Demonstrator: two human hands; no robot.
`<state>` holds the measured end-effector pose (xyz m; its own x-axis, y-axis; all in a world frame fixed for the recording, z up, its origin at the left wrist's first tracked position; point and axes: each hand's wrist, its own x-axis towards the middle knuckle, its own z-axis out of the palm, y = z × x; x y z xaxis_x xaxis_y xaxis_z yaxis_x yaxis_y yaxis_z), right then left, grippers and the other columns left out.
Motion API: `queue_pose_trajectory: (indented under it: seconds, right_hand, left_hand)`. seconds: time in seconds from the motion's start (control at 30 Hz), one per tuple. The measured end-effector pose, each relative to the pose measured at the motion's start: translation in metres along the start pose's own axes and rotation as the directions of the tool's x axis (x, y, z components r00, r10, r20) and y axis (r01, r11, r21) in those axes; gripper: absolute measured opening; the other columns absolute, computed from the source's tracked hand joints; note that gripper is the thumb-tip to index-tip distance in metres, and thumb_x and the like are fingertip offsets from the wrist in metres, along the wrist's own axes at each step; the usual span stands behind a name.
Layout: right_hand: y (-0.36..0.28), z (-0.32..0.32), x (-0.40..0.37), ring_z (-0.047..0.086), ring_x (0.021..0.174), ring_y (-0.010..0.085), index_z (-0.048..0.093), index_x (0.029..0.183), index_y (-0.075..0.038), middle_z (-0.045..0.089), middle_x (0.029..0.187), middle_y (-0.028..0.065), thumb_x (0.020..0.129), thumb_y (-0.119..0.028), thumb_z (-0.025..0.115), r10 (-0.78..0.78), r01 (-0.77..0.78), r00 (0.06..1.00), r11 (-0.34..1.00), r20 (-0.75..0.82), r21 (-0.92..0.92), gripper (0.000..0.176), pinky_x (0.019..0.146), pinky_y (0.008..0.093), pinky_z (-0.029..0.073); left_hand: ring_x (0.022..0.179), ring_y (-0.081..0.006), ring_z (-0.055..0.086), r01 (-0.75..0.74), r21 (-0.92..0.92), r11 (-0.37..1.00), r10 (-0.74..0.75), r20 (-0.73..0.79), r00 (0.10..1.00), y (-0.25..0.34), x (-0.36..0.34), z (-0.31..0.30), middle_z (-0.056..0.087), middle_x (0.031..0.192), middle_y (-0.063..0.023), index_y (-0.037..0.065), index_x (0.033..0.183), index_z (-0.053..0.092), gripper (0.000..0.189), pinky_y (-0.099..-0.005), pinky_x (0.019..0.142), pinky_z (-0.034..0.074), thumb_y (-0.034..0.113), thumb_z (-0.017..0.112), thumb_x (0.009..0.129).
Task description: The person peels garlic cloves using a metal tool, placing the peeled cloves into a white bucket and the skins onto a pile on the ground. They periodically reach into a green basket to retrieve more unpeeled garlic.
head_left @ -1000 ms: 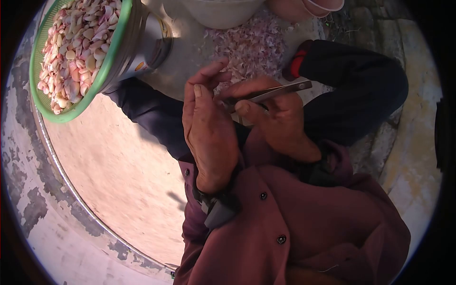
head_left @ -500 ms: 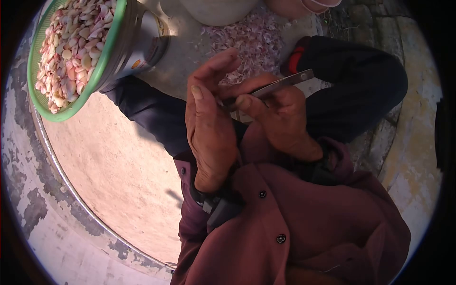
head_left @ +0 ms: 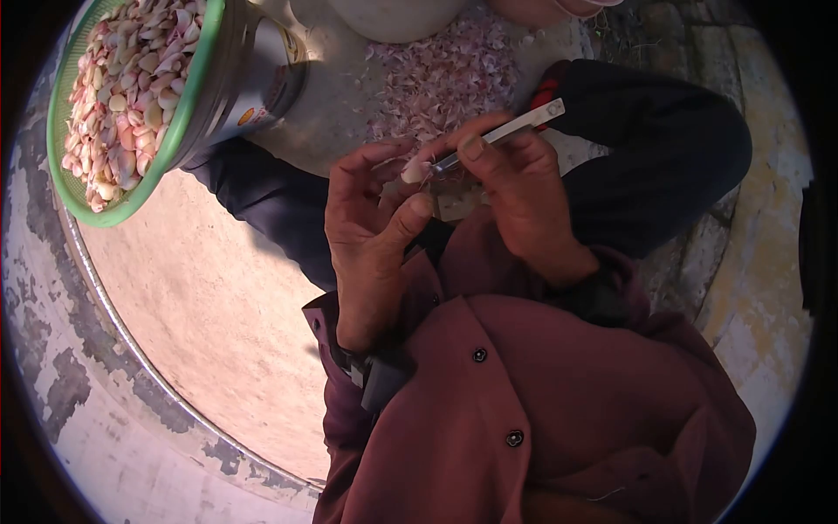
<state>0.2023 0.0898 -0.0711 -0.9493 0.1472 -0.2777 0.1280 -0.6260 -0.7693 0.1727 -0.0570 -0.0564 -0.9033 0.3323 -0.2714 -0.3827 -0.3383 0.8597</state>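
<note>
My right hand [head_left: 532,196] is closed around a small knife [head_left: 528,120] with a flat metal handle, thumb pressed along it. The knife's front end reaches a pale garlic clove [head_left: 415,170] with some pinkish skin on it. The fingers of my left hand [head_left: 371,231] curl around the clove, and the left thumb lies just below it. Part of the clove and the blade's tip are hard to make out among the fingers. Both hands are close together above my lap.
At the upper left, a green-rimmed basket [head_left: 131,210] heaped with garlic cloves [head_left: 131,96] rests on a bucket [head_left: 266,79]. Garlic skins [head_left: 445,74] litter the ground ahead. A pale container [head_left: 397,17] and a pinkish one [head_left: 546,10] stand beyond.
My hands have drawn slightly apart. The left fingers and thumb have spread a little, bringing the clove into view, and the knife handle has tilted and moved slightly up.
</note>
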Motion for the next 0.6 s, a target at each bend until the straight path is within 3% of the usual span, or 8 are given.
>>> queue_pose_trajectory:
  seconds: [0.2,0.27,0.33,0.37,0.43,0.5,0.53,0.6]
  right_hand:
    - [-0.001,-0.003,0.000,0.066,0.092,0.0193,0.060,0.102,-0.002,0.068,0.098,0.0143,0.096,-0.016,0.057,0.030,-0.030,0.999,1.000,-0.010,0.005,0.016,0.084,0.0328,0.052]
    - [0.001,-0.015,0.004,0.066,0.092,0.0188,0.060,0.103,-0.002,0.068,0.099,0.0139,0.096,-0.017,0.058,0.080,-0.080,0.996,0.997,-0.049,0.013,0.016,0.084,0.0326,0.052]
    - [0.009,-0.027,0.010,0.065,0.092,0.0177,0.061,0.103,-0.002,0.068,0.099,0.0125,0.095,-0.018,0.059,-0.048,0.029,0.980,0.994,-0.191,-0.102,0.018,0.085,0.0310,0.051]
    - [0.008,-0.031,0.008,0.065,0.092,0.0177,0.061,0.103,-0.002,0.068,0.099,0.0125,0.095,-0.018,0.059,-0.048,0.028,0.981,0.994,-0.190,-0.102,0.018,0.085,0.0310,0.051]
    - [0.001,-0.030,0.007,0.064,0.094,0.0165,0.062,0.102,-0.001,0.068,0.100,0.0116,0.094,-0.017,0.061,-0.120,0.087,0.989,0.941,-0.082,-0.326,0.019,0.085,0.0292,0.050]
    - [-0.005,-0.019,0.003,0.063,0.093,0.0130,0.063,0.102,0.000,0.068,0.098,0.0098,0.092,-0.014,0.064,-0.098,0.078,0.994,0.949,-0.050,-0.306,0.017,0.083,0.0267,0.050]
    - [-0.007,-0.013,0.001,0.061,0.093,0.0095,0.065,0.101,0.000,0.068,0.095,0.0079,0.090,-0.011,0.067,-0.072,0.066,0.997,0.957,-0.009,-0.283,0.016,0.081,0.0243,0.050]
    - [-0.008,-0.007,-0.002,0.062,0.092,0.0106,0.064,0.101,0.000,0.068,0.096,0.0088,0.091,-0.012,0.065,-0.063,0.067,0.998,0.954,0.023,-0.292,0.016,0.082,0.0250,0.050]
  left_hand:
    - [0.082,-0.0070,0.060,0.074,0.013,0.997,-0.070,-0.209,0.975,-0.001,-0.004,0.002,0.063,0.099,-0.0055,0.000,0.102,0.062,0.017,-0.0196,0.077,0.048,0.003,0.068,0.086]
    - [0.080,-0.0066,0.060,0.050,0.049,0.998,-0.037,-0.232,0.972,0.000,-0.004,-0.001,0.063,0.098,-0.0047,0.000,0.103,0.063,0.017,-0.0194,0.075,0.048,0.003,0.067,0.087]
    - [0.078,-0.0062,0.060,0.027,0.086,0.996,-0.004,-0.254,0.967,-0.002,-0.003,-0.003,0.063,0.097,-0.0039,0.000,0.104,0.063,0.016,-0.0192,0.074,0.048,0.003,0.066,0.088]
    - [0.078,-0.0065,0.060,-0.009,0.162,0.987,0.048,-0.234,0.971,-0.004,-0.002,-0.003,0.065,0.097,-0.0037,0.000,0.106,0.063,0.020,-0.0194,0.072,0.047,0.001,0.066,0.087]
    - [0.077,-0.0067,0.060,-0.040,0.237,0.971,0.092,-0.210,0.973,-0.009,-0.004,-0.007,0.066,0.096,-0.0035,0.000,0.109,0.063,0.023,-0.0195,0.071,0.047,0.000,0.066,0.086]
    - [0.080,-0.0121,0.063,-0.142,0.643,0.753,0.238,-0.064,0.969,-0.011,-0.002,-0.010,0.067,0.092,-0.0062,0.003,0.117,0.061,0.032,-0.0246,0.073,0.050,-0.001,0.065,0.086]
    - [0.080,-0.0121,0.063,-0.143,0.640,0.755,0.236,-0.062,0.970,-0.010,-0.002,-0.006,0.067,0.092,-0.0062,0.003,0.117,0.061,0.032,-0.0246,0.073,0.050,-0.001,0.065,0.086]
    - [0.080,-0.0136,0.064,-0.205,0.772,0.602,0.295,0.025,0.955,-0.003,-0.004,0.002,0.067,0.092,-0.0071,0.004,0.121,0.060,0.039,-0.0269,0.071,0.051,-0.004,0.066,0.083]
